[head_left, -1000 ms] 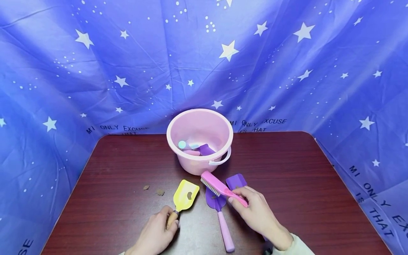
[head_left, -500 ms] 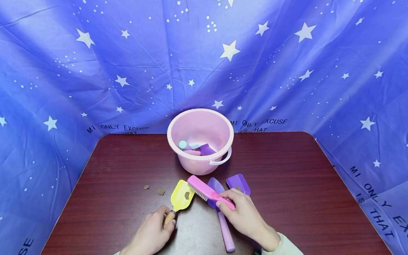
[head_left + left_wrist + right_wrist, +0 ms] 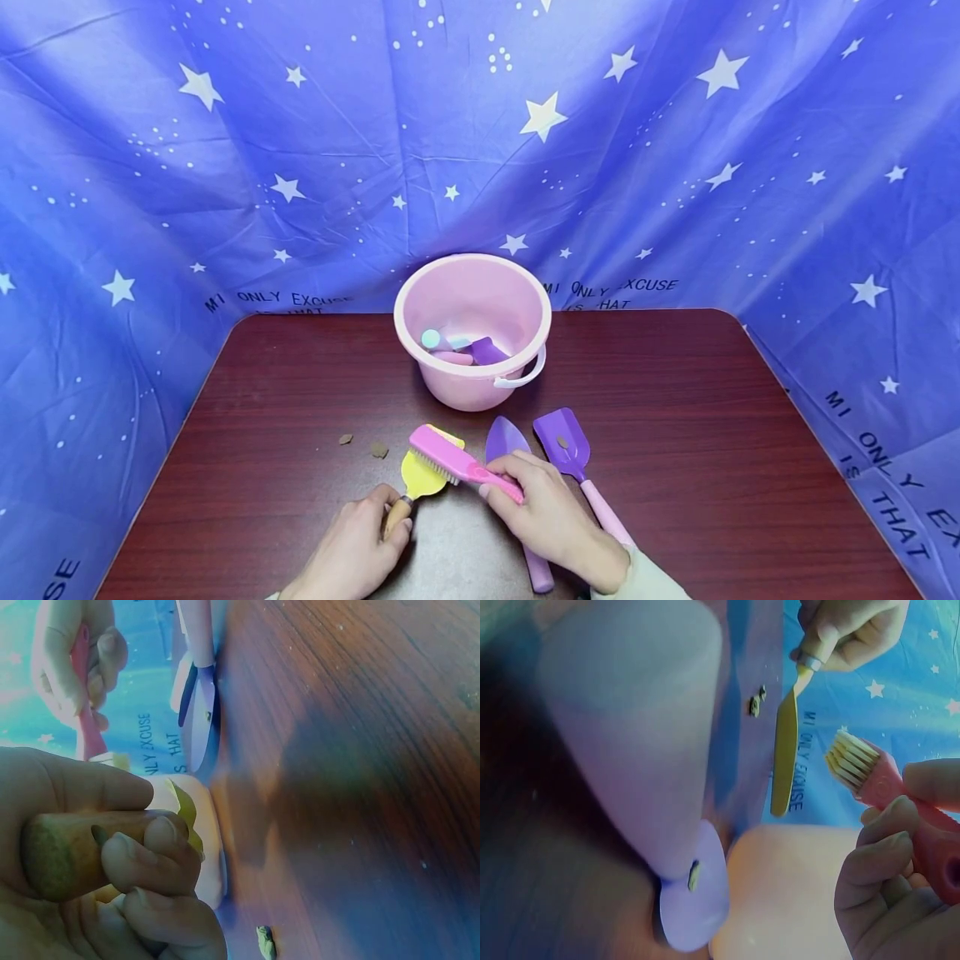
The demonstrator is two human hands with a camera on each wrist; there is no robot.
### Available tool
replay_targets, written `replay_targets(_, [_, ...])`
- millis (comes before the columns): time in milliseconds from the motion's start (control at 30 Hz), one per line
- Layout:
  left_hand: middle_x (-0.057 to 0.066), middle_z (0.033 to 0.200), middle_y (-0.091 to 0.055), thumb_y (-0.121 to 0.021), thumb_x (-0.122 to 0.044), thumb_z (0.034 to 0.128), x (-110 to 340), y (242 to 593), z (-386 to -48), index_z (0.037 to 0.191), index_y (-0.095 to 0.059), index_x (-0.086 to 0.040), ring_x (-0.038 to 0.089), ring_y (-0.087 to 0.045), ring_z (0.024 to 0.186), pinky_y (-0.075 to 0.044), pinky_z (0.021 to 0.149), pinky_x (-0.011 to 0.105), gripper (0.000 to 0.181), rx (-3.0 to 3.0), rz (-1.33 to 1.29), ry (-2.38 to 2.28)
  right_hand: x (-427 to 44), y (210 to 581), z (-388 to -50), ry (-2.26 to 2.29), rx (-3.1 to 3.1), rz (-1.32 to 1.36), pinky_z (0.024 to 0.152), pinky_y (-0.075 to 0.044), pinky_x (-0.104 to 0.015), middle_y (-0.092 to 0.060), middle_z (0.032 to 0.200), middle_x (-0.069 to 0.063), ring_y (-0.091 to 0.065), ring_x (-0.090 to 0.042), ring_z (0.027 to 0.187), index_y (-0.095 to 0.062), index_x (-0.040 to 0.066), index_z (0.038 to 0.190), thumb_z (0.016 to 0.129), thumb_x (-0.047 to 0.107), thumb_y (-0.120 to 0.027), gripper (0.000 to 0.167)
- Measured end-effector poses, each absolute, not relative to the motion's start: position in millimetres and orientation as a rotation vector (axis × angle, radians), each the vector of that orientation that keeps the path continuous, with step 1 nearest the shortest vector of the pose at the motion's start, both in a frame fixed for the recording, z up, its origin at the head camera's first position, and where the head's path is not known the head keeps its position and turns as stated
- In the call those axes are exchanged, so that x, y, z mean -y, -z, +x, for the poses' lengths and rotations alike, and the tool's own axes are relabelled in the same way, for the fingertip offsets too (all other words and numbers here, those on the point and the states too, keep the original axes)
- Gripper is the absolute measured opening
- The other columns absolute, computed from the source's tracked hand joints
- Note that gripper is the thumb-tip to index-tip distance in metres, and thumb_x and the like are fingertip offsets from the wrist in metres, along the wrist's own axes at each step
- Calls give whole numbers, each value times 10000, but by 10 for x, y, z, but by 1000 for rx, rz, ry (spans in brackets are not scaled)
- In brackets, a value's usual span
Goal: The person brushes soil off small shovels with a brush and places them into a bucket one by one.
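In the head view, the left hand [image 3: 351, 542] is curled round the wooden handle [image 3: 397, 518] of the yellow shovel [image 3: 422, 478], whose blade points away from the person in front of the pink bucket [image 3: 468, 392]. The right hand [image 3: 551, 517] pinches the grip of the pink brush [image 3: 446, 455], its head slanting across that blade and hiding part of it. Under the right hand lies a purple trowel [image 3: 502, 437], and just to its right a square-ended purple shovel [image 3: 573, 454] bearing a brown scrap [image 3: 562, 442]. Two brown bits [image 3: 379, 450] lie on the dark wooden table [image 3: 720, 417], left of the yellow blade. More toys sit inside the bucket, among them a purple piece [image 3: 489, 352] and a pink one [image 3: 452, 358], before a blue star-patterned cloth [image 3: 600, 167]. In the left wrist view, the fingers wrap the round wooden end, with a little of the yellow blade showing past them; the other hand grips the brush beyond. In the right wrist view, thumb and fingers close on the brush's grip, bristles [image 3: 852, 761] showing a gap from the yellow shovel, seen edge-on in the left hand's hold
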State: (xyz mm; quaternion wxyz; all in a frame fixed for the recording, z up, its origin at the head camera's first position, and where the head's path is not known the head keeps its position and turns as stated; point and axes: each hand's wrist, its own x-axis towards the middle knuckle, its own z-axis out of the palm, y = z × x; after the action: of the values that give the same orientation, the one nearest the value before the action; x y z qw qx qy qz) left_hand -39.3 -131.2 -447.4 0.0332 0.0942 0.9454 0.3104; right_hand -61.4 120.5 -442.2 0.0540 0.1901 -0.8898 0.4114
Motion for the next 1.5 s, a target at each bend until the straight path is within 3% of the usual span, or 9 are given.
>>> replay_targets(233, [-131,594,-419,-707,-179,783,1318,4472,-382,876,-578,-194,26,-419,551,-359,530,237,160,-2903,293,-954,-1069,4461,-596,-1267,2667,668,593,-403,-164,-510,791,184,-471,-3,678,-689,220,963,843,189,-717,127])
replay_targets(667, [-117,598,-426,-705,-184,793,1336,4457,-369,910,-584,-175,35,-417,544,-346,518,237,169,-2881,249,-946,-952,4524,-564,-1239,2680,759,632,-390,-178,-486,789,169,-462,-19,700,-650,204,895,830,148,-709,104])
replay_targets(1033, [-125,607,-425,-702,-161,794,1365,4462,-350,904,-592,-175,26,-418,558,-358,536,235,156,-2884,242,-964,-946,4571,-565,-1158,2719,732,579,-350,-154,-440,748,174,-433,-16,661,-621,224,856,816,150,-710,122])
replay_targets(1500, [-127,596,-410,-692,-150,799,1436,4467,-322,849,-560,-196,15,-402,541,-343,515,230,149,-2843,260,-994,-960,4646,-622,-1076,2690,771,578,-341,-152,-412,743,158,-402,-12,662,-615,177,869,842,166,-689,79])
